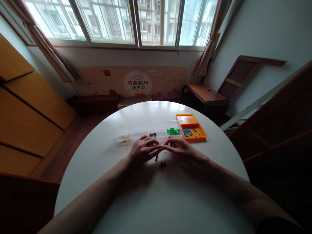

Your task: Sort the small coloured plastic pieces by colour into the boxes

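Both hands pinch tiny brown pieces, fingertips meeting.
Left hand (pixel 143 150), right hand (pixel 179 146); loose brown pieces (pixel 162 164) just below the pinch, dark, small.

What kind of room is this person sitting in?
Probably a room in a home: a round white table stands by a wide curtained window facing apartment blocks, with a small wooden side table and wooden cabinet panels along the walls.

Bright window (pixel 122 19) backlight, dim foreground, perhaps fisheye-bent edges.
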`<state>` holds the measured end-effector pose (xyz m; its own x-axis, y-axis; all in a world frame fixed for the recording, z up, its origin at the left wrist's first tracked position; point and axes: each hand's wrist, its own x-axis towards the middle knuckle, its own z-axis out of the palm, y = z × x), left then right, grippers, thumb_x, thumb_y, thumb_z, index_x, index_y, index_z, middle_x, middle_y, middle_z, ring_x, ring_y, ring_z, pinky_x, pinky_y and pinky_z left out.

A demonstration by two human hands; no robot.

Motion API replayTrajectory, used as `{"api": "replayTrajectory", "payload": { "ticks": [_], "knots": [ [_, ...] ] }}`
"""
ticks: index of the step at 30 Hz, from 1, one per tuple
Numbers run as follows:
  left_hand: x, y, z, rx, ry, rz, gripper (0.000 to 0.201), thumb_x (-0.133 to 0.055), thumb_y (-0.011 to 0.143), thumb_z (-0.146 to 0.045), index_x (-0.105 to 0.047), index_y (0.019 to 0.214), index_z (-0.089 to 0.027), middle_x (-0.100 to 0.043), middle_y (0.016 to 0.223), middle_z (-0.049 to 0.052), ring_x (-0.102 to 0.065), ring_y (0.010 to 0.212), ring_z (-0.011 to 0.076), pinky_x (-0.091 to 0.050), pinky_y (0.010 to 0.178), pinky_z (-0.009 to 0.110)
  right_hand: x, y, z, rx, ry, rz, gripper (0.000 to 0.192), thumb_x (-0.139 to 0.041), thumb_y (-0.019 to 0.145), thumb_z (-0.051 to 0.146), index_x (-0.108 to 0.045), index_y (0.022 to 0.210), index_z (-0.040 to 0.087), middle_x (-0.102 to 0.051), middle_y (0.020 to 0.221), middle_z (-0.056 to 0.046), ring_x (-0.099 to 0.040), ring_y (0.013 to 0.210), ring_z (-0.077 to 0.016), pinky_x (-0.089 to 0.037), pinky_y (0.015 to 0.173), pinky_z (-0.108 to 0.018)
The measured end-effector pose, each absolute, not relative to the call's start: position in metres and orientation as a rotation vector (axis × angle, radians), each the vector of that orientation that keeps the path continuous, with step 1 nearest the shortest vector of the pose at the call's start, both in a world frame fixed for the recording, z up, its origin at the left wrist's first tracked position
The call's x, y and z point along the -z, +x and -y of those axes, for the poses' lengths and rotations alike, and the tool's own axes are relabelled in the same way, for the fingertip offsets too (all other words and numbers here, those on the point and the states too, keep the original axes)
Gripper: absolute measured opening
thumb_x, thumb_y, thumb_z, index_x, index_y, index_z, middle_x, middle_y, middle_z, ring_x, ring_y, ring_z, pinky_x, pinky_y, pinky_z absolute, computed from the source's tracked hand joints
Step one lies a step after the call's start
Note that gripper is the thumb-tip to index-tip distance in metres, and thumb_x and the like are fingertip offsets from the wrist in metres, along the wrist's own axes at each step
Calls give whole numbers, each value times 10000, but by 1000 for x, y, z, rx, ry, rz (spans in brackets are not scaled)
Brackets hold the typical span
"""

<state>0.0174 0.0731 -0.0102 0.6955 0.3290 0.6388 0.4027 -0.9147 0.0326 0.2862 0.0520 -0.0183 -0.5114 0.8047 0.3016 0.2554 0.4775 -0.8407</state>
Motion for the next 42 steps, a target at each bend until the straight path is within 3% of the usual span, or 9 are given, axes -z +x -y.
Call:
{"api": "replayTrajectory", "payload": {
  "ticks": [6,11,15,21,28,33,38,42],
  "knots": [
    [9,19,-73,1093,-2743,523,94,-755,1050,-297,-822,1115,-293,-828,957,-1,-740,828,137,-518,821,315,21,288,-53,-937,-874,2045,263,-718,1059,448,-793,1017,199,-672,888,-13,-550,730,-125,-435,637,-244],
    [8,17,-76,1157,-2678,719,119,-727,1069,-330,-828,1045,-273,-823,937,9,-739,813,145,-508,813,324,15,293,-49,-705,-966,2153,84,-750,1004,283,-754,1057,218,-704,958,-12,-579,721,-121,-469,670,-250],
    [12,15,-82,1277,-2548,956,119,-742,1059,-329,-835,1012,-271,-823,945,1,-739,795,142,-491,799,327,12,294,-47,-548,-995,2212,96,-783,959,248,-774,1053,228,-711,966,-12,-588,724,-124,-467,674,-256],
    [10,16,-83,1311,-2421,1289,129,-775,1030,-354,-850,969,-268,-818,916,-8,-707,727,156,-467,851,377,10,288,-45,-629,-965,2215,59,-754,997,215,-806,1017,233,-744,998,-21,-668,831,-145,-521,772,-274],
    [6,14,-82,1313,-2404,1461,135,-805,1009,-408,-862,980,-289,-820,942,-30,-647,635,135,-446,872,406,12,287,-45,-634,-946,2217,52,-765,1014,236,-817,1006,236,-756,995,-24,-681,825,-150,-544,784,-287],
    [7,14,-82,1350,-2487,1360,132,-790,1018,-392,-850,1009,-274,-819,964,-7,-677,681,142,-481,860,385,9,286,-44,-569,-963,2208,29,-786,1015,240,-814,1012,239,-761,990,-26,-683,853,-162,-535,813,-295],
    [8,18,-78,1336,-2771,896,146,-818,988,-398,-841,1048,-267,-826,999,35,-763,836,172,-555,843,354,10,286,-44,-523,-908,2137,125,-723,1077,315,-796,1017,233,-736,930,-24,-633,747,-142,-529,754,-283],
    [8,19,-77,1301,-2893,731,169,-848,962,-409,-848,1064,-274,-819,970,42,-755,828,169,-582,800,329,12,285,-44,-537,-866,2102,143,-699,1095,338,-789,1047,238,-743,976,-39,-669,799,-155,-559,795,-295]
  ]
}}
